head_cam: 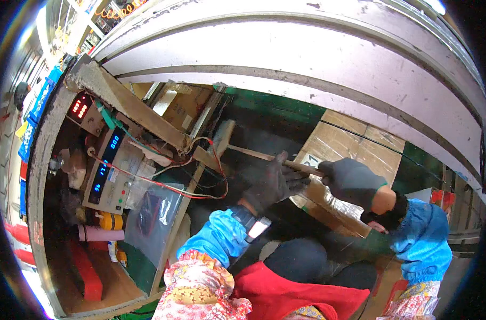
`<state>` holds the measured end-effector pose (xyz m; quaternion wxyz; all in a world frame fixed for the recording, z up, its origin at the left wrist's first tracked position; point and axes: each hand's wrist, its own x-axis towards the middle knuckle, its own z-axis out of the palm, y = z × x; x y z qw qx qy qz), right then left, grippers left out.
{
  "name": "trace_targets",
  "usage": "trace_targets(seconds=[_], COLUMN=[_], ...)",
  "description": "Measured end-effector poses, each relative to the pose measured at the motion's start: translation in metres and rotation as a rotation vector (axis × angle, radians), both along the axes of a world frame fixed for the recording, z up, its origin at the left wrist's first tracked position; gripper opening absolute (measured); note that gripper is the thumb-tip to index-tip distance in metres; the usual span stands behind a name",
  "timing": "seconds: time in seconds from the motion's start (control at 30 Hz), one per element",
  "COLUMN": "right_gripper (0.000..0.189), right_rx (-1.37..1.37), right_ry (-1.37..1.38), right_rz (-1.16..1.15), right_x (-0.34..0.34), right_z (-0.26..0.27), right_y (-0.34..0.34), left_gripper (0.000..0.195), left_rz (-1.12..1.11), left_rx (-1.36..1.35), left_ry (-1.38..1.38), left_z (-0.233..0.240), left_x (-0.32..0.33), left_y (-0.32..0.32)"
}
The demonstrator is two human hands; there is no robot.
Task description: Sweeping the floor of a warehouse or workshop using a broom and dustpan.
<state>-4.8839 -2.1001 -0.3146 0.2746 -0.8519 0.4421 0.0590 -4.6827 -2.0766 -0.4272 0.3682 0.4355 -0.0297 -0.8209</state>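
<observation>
My right hand (353,182), in a grey glove, is curled around the near end of a thin wooden bar (255,153). The bar runs left towards a pale wooden upright (225,136); whether they are joined cannot be made out. My left hand (279,182), in a dark glove, is slightly blurred. Its thumb crosses the bar, and its fingers stretch out below it towards my right hand. Behind my right hand lies a brown carton (347,140) with clear tape and a white printed label (310,161).
To the left, a shelf (119,298) holds a meter with blue digits (111,172), a red-lit unit (83,110), a yellow tape roll (111,221) and a pink roll (101,233). Red and white wires (179,191) hang beside it. A white slatted surface (291,44) extends overhead.
</observation>
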Motion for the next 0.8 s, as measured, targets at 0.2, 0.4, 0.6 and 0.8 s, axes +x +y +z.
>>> trace_targets(seconds=[0.2, 0.4, 0.6, 0.8], right_gripper=[0.027, 0.046, 0.047, 0.046], right_rx=[-0.128, -0.2, -0.261, -0.336], right_ry=[-0.008, -0.014, -0.133, -0.136], right_rz=[0.099, 0.165, 0.156, 0.042], right_x=[0.032, 0.033, 0.048, 0.059], right_z=[-0.005, -0.01, -0.026, -0.05], right_y=[-0.022, -0.043, -0.055, -0.079], left_gripper=[0.027, 0.02, 0.022, 0.021], left_rz=[0.423, 0.456, 0.611, 0.08], left_rx=[-0.249, -0.386, -0.193, -1.03], left_ry=[0.116, -0.02, 0.158, -1.283], left_z=[-0.076, -0.099, -0.086, -0.081], left_x=[0.022, 0.053, 0.056, 0.067], left_y=[-0.029, -0.055, -0.064, -0.096])
